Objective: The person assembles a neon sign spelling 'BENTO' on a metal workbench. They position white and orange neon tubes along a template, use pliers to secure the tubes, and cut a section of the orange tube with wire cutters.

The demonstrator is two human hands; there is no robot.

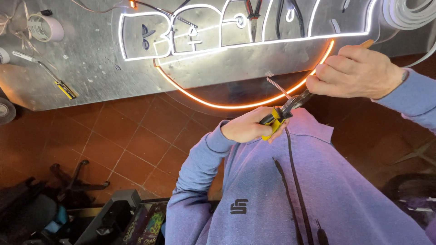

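Note:
My left hand (247, 127) grips yellow-handled pliers (281, 113), whose dark jaws point up to the right at a thin clear wire (278, 86). My right hand (354, 72) is closed on that wire's end and on something orange-tipped near the edge of the lit sign. The neon sign (236, 36) lies on a metal table (91, 68), with white glowing outlines and an orange glowing arc (236, 105) below them. Both hands are held over my purple sweatshirt, just in front of the table edge.
A tape roll (45, 28) and a yellow-handled tool (59, 84) lie on the table's left part. A white coil of strip (408, 13) is at top right. Red pliers (253, 13) rest on the sign. Terracotta floor tiles and dark clutter (68, 208) lie below left.

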